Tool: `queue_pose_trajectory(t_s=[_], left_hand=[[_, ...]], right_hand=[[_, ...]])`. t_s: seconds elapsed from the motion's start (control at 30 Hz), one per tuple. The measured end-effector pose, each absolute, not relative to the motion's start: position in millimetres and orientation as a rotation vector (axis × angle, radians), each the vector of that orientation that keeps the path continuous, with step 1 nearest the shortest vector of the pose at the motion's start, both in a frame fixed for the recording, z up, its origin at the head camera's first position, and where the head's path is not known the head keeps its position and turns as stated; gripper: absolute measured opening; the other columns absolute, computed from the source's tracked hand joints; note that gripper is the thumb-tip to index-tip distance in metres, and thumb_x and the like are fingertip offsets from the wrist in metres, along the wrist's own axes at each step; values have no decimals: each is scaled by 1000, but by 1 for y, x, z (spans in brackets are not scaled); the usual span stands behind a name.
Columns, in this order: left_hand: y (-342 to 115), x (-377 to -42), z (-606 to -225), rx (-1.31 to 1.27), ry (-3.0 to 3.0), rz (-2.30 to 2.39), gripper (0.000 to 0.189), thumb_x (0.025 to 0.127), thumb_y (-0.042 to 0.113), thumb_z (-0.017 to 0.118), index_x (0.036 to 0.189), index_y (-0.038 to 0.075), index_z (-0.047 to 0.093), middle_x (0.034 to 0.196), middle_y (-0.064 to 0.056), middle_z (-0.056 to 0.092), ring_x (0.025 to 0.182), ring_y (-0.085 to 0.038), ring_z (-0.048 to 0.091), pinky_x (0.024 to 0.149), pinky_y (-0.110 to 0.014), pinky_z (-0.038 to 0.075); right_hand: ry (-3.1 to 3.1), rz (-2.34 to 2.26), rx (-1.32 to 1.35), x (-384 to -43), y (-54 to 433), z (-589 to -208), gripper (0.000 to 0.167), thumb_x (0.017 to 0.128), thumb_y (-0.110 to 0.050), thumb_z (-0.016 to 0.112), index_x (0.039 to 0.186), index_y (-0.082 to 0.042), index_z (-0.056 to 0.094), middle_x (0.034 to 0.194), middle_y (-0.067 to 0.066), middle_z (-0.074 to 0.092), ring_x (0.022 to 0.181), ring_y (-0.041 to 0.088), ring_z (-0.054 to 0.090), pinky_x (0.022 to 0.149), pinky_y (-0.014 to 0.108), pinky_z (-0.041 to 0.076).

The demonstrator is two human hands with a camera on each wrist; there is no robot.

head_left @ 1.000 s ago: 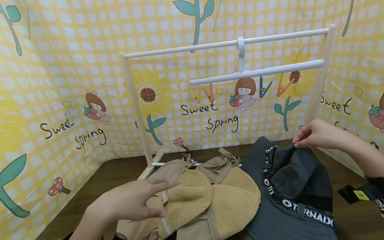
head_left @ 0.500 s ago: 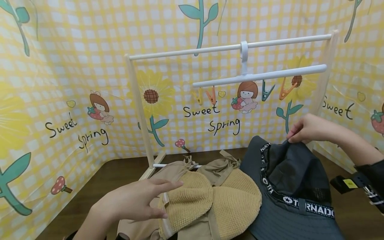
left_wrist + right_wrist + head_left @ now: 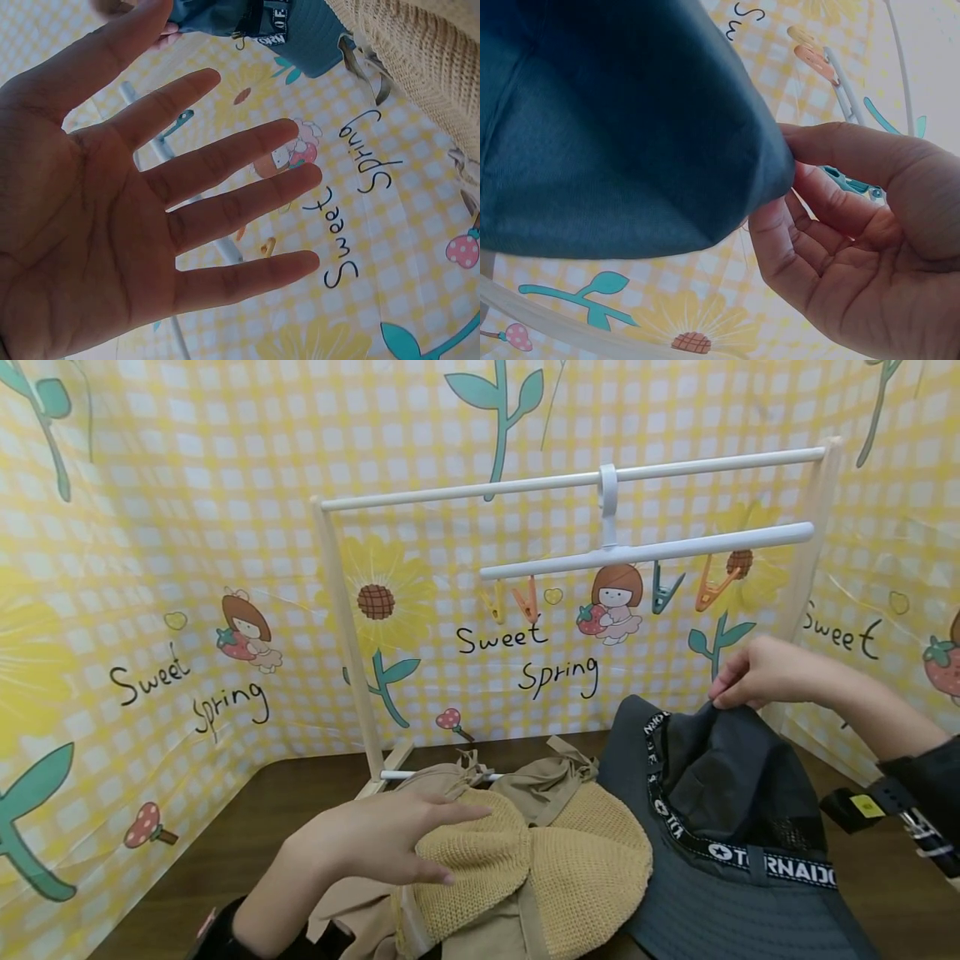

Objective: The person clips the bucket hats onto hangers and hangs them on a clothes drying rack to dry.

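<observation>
In the head view a dark grey bucket hat (image 3: pixel 750 785) with a lettered band lies on the right, its crown lifted. My right hand (image 3: pixel 765 672) pinches the top of that crown between thumb and fingers; the right wrist view shows the fabric (image 3: pixel 652 150) drawn to a point there. My left hand (image 3: pixel 375 839) hovers over a straw-yellow knitted article (image 3: pixel 585 868) with tan cloth and tied strings. Spread, straight fingers (image 3: pixel 232 157) fill the left wrist view and hold nothing. Whether the left fingertips touch the knit cannot be told.
Behind, a wooden rack (image 3: pixel 465 489) carries a white hanger (image 3: pixel 652 553). Yellow, orange and green clips (image 3: pixel 663 589) hang from it. A yellow checked backdrop (image 3: pixel 187 460) encloses the dark wooden table (image 3: pixel 217 852) at the back and sides.
My right hand has shifted left and slightly up, drawing the hat's crown along. The left hand has moved right, further over the knitted article. The camera has tilted slightly.
</observation>
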State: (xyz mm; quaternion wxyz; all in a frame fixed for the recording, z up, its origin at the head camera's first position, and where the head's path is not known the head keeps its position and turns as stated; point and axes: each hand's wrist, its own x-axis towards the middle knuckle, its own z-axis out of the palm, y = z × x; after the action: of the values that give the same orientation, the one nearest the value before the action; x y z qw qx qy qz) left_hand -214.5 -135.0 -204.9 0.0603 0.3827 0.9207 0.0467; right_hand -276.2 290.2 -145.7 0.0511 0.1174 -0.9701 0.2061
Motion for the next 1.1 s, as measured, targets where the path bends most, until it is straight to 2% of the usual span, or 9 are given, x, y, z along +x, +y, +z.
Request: queue_pose_trajectory(t_s=[0.3, 0.47, 0.7, 1.0, 1.1], left_hand=[[-108, -229, -197, 1241, 2760, 66, 58, 88, 41, 62, 141, 34, 39, 137, 4, 52, 128, -22, 46, 99, -44, 43], [-93, -232, -195, 1300, 2743, -8, 57, 89, 35, 62, 141, 28, 41, 136, 5, 53, 119, -17, 55, 97, -37, 45], [-74, -235, -193, 1274, 2745, -82, 53, 90, 35, 62, 139, 34, 42, 136, 9, 53, 119, -17, 55, 94, -36, 47], [-50, -247, -186, 1440, 2690, -52, 44, 93, 26, 58, 136, 23, 49, 132, 4, 57, 106, -10, 63, 88, -26, 49], [-42, -251, -180, 1444, 2687, -59, 43, 94, 26, 57, 136, 22, 48, 131, 2, 57, 110, -11, 61, 89, -25, 49]], right_hand=[[-2938, 636, 369, -277, 291, -145, 13, 80, -6, 67, 86, 5, 69, 74, -2, 67, 62, 10, 50, 54, 22, 44], [-2938, 641, 369, -278, 291, -145, 12, 80, -6, 67, 86, 4, 69, 73, -3, 66, 64, 10, 51, 55, 23, 45], [-2935, 635, 353, -278, 291, -145, 13, 81, -7, 67, 86, 4, 69, 73, -3, 66, 65, 10, 52, 55, 23, 45], [-2929, 631, 345, -277, 292, -144, 14, 81, -7, 67, 87, 6, 69, 73, -3, 66, 66, 10, 52, 56, 24, 45], [-2922, 631, 346, -277, 290, -143, 15, 81, -8, 68, 87, 5, 70, 73, -3, 66, 66, 10, 52, 56, 24, 45]])
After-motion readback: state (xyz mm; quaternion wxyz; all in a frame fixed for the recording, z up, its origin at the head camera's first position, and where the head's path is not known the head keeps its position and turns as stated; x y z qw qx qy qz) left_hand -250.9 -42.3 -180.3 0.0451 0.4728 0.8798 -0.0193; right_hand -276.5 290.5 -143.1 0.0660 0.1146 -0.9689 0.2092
